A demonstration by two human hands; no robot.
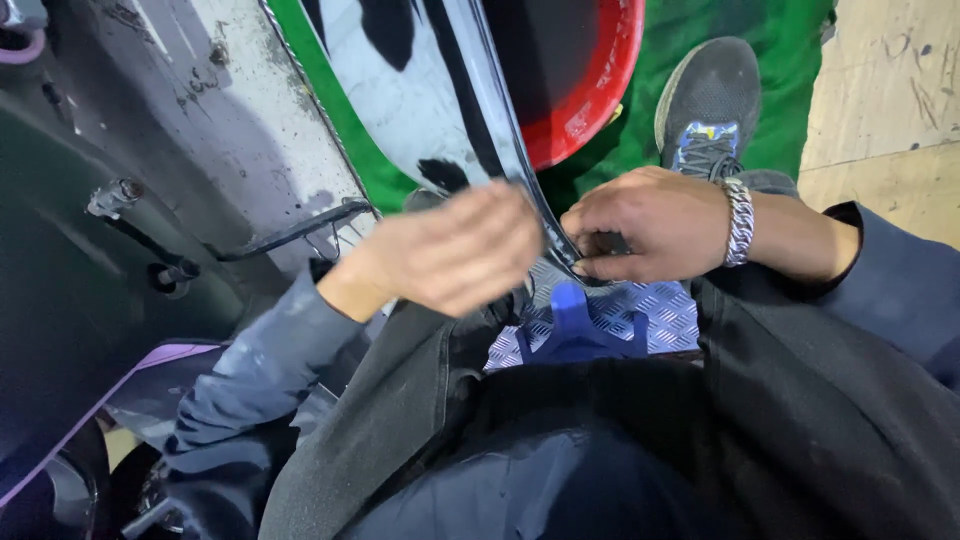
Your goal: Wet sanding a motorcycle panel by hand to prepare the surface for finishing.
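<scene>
A glossy white-and-black panel [400, 80] slants down from the top toward my lap, with a black trim strip [510, 130] running along its right edge. My left hand [450, 255] is curled around the lower end of that edge, fingers closed and slightly blurred. My right hand [650, 225], with a silver chain bracelet [738, 220] on its wrist, pinches the bottom end of the strip between thumb and fingers. The two hands sit close together, just above a blue plastic piece [575, 325] resting on a checker-pattern metal plate [655, 310].
A red basin [600, 80] lies on a green mat [780, 60] behind the panel, beside my grey shoe [708, 100]. A dirty grey metal surface [250, 120] with a black rod [290, 232] and a bolt [112, 195] is at left. Bare concrete floor [890, 90] shows at right.
</scene>
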